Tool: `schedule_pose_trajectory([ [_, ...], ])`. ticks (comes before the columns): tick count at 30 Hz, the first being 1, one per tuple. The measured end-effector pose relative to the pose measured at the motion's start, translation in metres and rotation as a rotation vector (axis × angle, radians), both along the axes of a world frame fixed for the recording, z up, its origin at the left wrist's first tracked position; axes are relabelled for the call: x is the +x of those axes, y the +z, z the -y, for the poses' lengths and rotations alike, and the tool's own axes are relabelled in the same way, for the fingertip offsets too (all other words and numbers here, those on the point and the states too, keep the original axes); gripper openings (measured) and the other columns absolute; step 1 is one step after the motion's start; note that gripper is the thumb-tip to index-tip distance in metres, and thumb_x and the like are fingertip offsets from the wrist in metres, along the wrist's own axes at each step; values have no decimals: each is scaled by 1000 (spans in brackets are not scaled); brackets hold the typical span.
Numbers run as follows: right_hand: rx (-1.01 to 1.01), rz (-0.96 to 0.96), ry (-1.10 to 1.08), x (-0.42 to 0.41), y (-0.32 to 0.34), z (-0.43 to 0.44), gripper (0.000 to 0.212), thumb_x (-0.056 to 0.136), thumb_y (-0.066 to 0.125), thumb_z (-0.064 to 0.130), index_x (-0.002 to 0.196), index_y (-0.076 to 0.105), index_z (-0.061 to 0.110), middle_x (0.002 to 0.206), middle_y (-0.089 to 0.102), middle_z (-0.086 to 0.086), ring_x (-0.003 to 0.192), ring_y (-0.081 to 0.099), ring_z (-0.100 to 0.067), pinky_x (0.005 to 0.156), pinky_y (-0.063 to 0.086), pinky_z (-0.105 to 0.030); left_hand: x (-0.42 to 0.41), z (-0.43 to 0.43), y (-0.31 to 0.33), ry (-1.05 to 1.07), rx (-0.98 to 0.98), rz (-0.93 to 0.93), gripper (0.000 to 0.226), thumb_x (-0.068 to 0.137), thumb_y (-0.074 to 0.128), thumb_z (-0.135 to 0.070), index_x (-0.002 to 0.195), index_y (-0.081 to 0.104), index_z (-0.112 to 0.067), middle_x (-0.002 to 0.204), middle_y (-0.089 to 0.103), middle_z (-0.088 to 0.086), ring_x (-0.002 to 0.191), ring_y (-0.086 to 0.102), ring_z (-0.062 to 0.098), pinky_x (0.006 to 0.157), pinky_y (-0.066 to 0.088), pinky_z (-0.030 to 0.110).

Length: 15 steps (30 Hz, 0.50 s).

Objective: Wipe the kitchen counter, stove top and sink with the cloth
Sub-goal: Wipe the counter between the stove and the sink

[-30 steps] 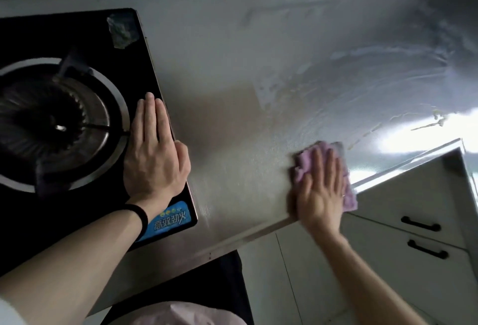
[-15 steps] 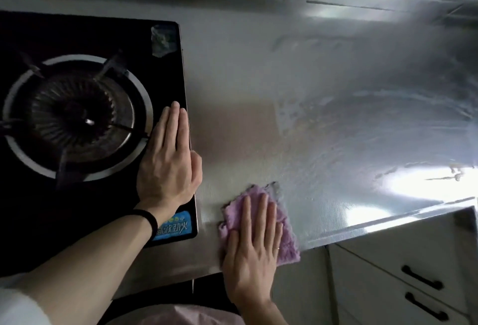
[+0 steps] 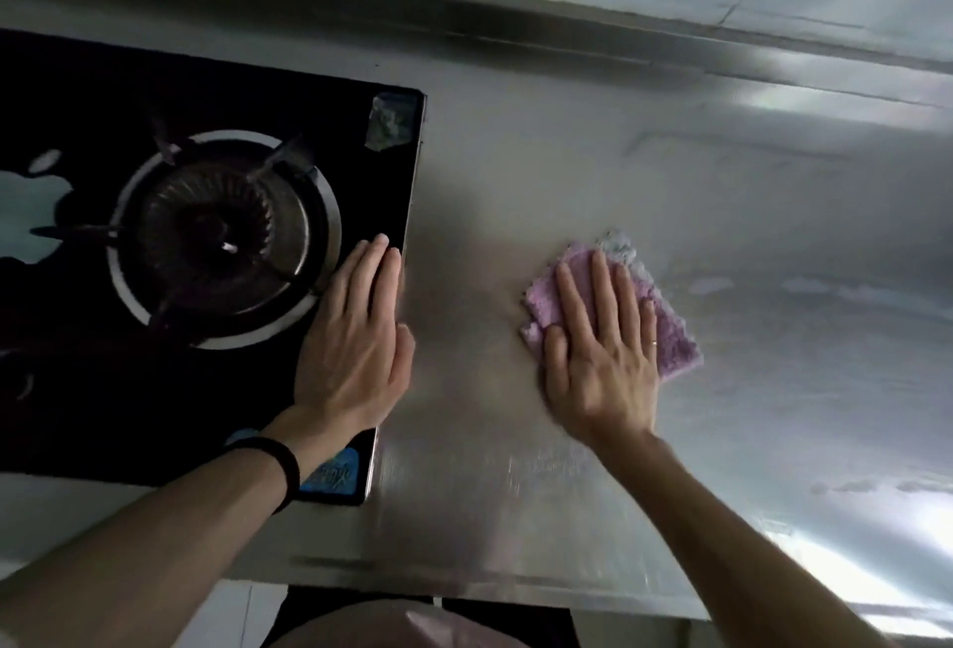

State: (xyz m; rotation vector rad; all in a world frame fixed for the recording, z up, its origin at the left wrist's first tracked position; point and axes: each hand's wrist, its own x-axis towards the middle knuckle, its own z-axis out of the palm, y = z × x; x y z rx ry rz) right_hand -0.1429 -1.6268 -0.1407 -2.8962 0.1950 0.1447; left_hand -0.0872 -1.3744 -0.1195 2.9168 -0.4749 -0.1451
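Cloth under right hand now farther from stove; blue label unreadable

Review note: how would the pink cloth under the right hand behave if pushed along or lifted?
The pink cloth looks soft and folded, flattened under the right hand, so it would probably droop limply if lifted. Pushed, it likely slides easily, since the steel counter looks smooth with wet streaks. Probably light, though dampness may add weight.
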Motion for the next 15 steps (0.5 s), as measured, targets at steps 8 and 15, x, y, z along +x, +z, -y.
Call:
schedule_pose_trajectory([
  [8, 60, 5, 34, 134, -7, 37, 62, 107, 23, 49, 167, 13, 34, 176, 5, -1, 163, 1, -25, 131, 1, -51, 32, 38, 2, 112, 78, 24, 70, 94, 53, -22, 154, 35, 8, 158, 36, 29, 146, 36, 47, 126, 25, 58],
  [15, 19, 24, 118, -33, 6, 5, 66, 105, 45, 43, 166, 24, 28, 175, 14, -3, 162, 12, -26, 128, 16, -55, 54, 53, 1, 141, 125, 13, 73, 93, 49, -28, 158, 33, 2, 163, 32, 26, 147, 33, 48, 125, 26, 57],
])
